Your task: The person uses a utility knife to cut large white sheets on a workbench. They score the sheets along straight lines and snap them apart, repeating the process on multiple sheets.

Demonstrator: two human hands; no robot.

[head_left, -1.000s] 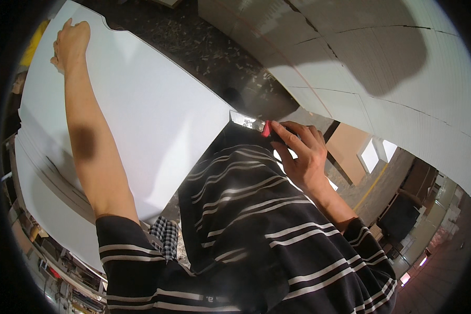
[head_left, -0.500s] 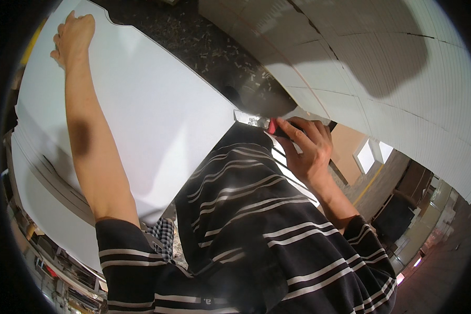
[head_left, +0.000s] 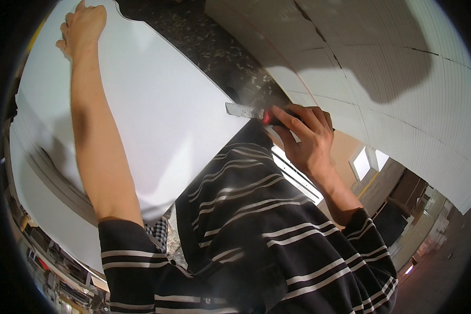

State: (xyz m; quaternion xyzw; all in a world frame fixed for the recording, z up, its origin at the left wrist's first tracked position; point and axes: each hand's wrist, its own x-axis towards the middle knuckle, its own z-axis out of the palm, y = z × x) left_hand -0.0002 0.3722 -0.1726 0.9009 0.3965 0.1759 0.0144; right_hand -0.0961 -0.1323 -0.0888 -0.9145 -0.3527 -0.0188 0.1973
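A large white sheet (head_left: 157,104) spreads across the left, with a curved notch along its far edge and a corner pointing toward my right hand. Bent and slightly spread, the fingers of my left hand (head_left: 86,29) press on the sheet near its far left end. My right hand (head_left: 306,138) is closed around a utility knife with a red part near the blade and a dark handle, mostly hidden by my fingers. Its flat, scuffed metal blade (head_left: 240,110) overlaps the sheet's right corner, the tip over the white surface. I cannot tell whether the blade touches it.
A tall stack of pale sheets (head_left: 392,68) rises at the upper right. Small light scraps litter the dark floor (head_left: 204,47) between it and the white sheet. More white sheets (head_left: 42,193) lie below on the left. A brown panel (head_left: 348,149) stands beyond my right wrist.
The knife in my right hand has shifted slightly left and up, its blade now farther over the sheet's corner. My left hand and the sheet have moved a little to the right.
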